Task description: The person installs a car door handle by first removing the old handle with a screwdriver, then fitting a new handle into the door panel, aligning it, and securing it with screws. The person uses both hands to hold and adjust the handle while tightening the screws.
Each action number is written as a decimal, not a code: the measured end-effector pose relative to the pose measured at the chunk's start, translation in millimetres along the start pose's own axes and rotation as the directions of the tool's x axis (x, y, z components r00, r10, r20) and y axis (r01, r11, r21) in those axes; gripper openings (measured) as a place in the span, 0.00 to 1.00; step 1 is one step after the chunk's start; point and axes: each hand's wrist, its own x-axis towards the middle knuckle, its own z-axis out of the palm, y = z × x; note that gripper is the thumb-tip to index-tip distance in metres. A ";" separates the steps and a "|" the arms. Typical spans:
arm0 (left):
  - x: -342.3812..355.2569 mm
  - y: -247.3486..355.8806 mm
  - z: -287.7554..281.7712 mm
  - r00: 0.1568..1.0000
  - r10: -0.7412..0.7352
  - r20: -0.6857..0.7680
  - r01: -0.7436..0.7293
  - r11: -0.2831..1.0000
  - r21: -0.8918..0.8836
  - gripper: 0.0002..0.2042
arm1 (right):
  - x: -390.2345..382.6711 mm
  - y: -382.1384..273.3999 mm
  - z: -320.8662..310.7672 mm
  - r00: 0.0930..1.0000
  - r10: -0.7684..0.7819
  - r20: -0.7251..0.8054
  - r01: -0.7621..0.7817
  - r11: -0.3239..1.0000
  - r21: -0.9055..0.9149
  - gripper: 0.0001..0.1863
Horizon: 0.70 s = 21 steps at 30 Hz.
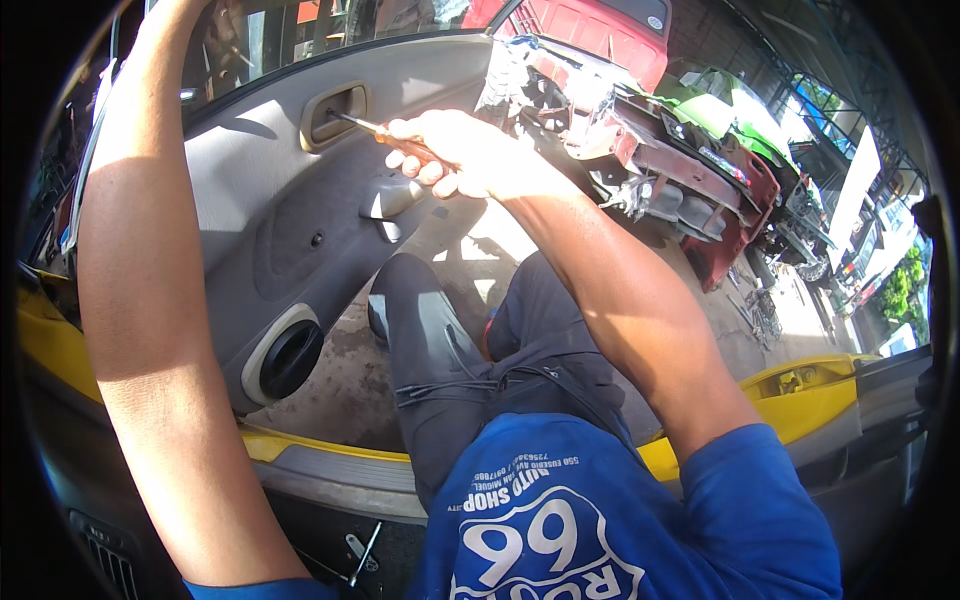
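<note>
The right hand [435,155] gripped a screwdriver [388,135], its tip in the handle cup [310,128] on the far part of the open door [235,185], left of the fist. The left arm [150,300] ran out past the far left edge; its hand's state could not be told. The slanted shaft risked slipping and scratching the cup if pushed off-line, and a hard push might have swung the door, if unbraced.
</note>
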 end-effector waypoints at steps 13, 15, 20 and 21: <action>-2.1 2.2 -5.0 1.000 -0.013 -0.006 0.014 1.000 0.007 0.42 | -2.7 -1.8 -0.5 0.997 -0.015 -0.078 0.013 1.000 -0.018 0.21; -2.0 3.8 -6.1 1.000 -0.008 -0.006 0.008 1.000 0.010 0.42 | -3.8 -4.7 -2.5 0.997 -0.001 -0.082 -0.007 0.996 -0.093 0.18; -6.4 2.1 -8.9 1.000 -0.031 0.000 0.031 0.999 0.007 0.42 | -10.1 20.6 10.5 0.515 -0.823 0.241 0.086 -0.230 -0.969 0.15; -6.9 1.3 -9.5 0.999 -0.037 0.000 0.037 0.999 0.008 0.41 | -8.9 21.6 11.4 0.463 -0.844 0.270 0.109 -0.248 -0.963 0.15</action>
